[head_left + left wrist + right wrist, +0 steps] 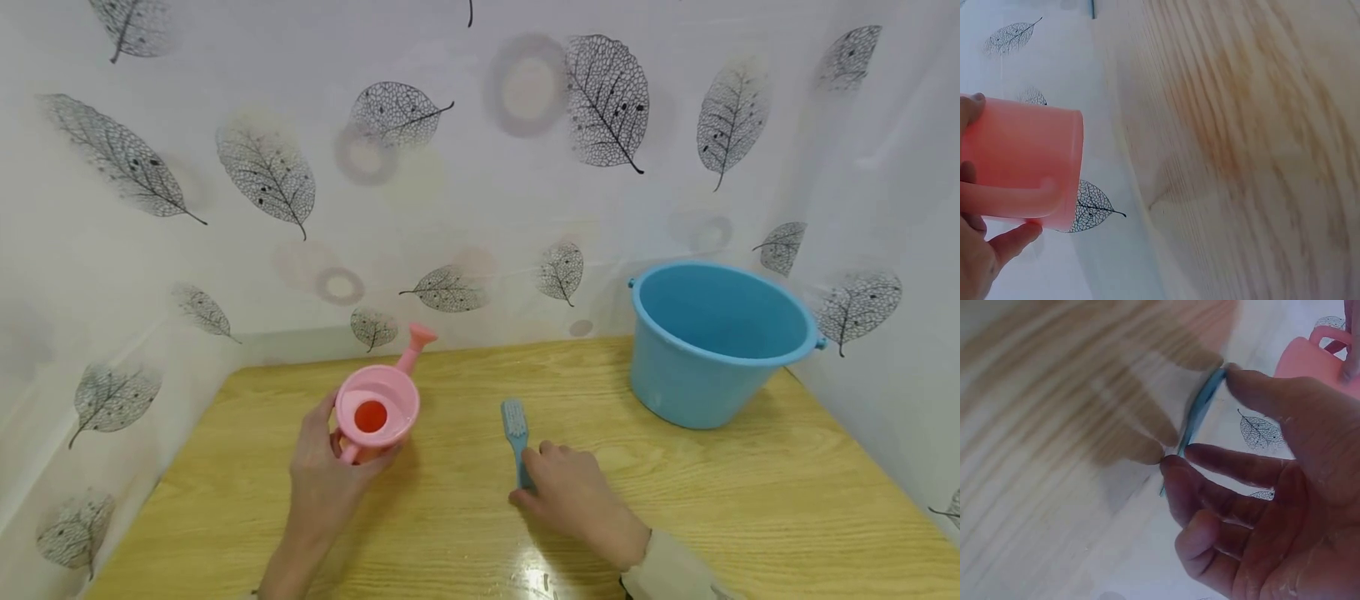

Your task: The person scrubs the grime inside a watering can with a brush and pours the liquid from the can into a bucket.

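Observation:
My left hand (326,467) grips a small pink watering can (405,398) by its body, around the handle side. The can's spout points away to the upper right, and an orange-red round opening shows in its top. In the left wrist view a gap separates the can's base (1077,169) from the wooden table. On the table lies a blue brush (515,421), bristles up, its head pointing to the back. My right hand (573,496) pinches the brush handle (1200,406) between thumb and fingertips, covering part of it in the head view.
A blue bucket (675,379) stands at the back right of the wooden table (450,517). Behind and at both sides hangs a white sheet (480,200) with a dark leaf print.

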{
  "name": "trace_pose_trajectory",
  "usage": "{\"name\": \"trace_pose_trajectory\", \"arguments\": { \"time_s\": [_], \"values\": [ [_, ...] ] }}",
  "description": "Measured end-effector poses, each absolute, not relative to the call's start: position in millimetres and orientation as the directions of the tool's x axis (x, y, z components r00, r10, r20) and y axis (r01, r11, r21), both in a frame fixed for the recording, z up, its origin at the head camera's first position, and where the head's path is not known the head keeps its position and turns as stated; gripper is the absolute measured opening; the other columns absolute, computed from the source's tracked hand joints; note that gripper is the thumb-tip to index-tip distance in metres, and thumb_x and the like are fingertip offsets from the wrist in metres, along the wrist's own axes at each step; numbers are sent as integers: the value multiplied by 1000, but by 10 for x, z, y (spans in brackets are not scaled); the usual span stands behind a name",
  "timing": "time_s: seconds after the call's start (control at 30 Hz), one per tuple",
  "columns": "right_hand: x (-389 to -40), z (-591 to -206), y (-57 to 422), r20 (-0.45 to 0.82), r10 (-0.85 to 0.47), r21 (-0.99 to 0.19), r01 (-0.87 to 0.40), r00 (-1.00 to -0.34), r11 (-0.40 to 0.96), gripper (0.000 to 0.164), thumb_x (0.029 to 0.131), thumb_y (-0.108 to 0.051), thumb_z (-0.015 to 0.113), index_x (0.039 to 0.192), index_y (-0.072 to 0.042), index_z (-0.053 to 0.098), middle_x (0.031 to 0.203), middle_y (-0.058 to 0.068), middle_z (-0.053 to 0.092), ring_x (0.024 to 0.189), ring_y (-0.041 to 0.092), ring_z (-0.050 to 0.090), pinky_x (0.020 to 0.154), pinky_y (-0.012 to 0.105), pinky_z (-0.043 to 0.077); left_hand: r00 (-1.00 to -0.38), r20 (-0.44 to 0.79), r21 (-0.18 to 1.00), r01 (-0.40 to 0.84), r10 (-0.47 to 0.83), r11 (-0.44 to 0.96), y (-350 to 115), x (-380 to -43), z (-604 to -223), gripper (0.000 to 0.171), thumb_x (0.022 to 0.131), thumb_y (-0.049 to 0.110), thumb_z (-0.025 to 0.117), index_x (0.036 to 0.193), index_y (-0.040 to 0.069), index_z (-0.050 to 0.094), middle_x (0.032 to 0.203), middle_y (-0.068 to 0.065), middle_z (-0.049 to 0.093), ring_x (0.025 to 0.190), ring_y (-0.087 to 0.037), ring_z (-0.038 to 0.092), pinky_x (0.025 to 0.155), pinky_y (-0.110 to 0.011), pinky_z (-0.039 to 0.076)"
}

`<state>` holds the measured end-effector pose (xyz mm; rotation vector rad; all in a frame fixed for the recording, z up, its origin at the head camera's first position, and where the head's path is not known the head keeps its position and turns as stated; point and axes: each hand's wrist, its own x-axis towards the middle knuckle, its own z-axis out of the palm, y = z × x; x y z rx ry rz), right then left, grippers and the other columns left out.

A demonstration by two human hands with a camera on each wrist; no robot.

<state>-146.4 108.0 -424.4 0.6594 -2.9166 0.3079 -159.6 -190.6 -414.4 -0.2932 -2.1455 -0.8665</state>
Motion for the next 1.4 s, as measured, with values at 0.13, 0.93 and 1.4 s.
{"name": "trace_pose_trajectory", "arguments": {
  "time_s": [0.13, 0.93, 1.4],
  "values": [
    [-1488, -4209, 1064, 101, -349, -233, -363, -932, 902, 36, 81, -33, 85, 77, -13, 55, 68, -1, 50, 58, 13, 47, 44, 31, 39, -665, 746, 470, 476, -47, 743, -1884, -1586, -4139, 100, 54, 11, 102, 139, -5, 51, 125, -22, 61, 105, -28, 62, 96, 4, 36],
    [-1744, -4150, 1342, -182, -119, -388, -40, -976, 921, 26, 78, -16, 76, 71, -11, 52, 66, 2, 47, 58, 18, 44, 49, 30, 36, -667, 744, 426, 516, 37, 744, -1800, -1572, -4174, 103, 54, 12, 102, 141, -3, 50, 129, -19, 60, 102, -26, 62, 82, -51, 64],
    [-1727, -4164, 1474, -172, -149, -438, -60, -974, 897, 26, 78, -12, 77, 66, -13, 53, 61, -2, 44, 54, 14, 40, 47, 26, 29, -676, 735, 423, 512, 47, 748, -1702, -1574, -4223, 101, 52, 11, 103, 138, -4, 51, 127, -18, 61, 98, -25, 65, 80, -48, 65]
  ]
}}
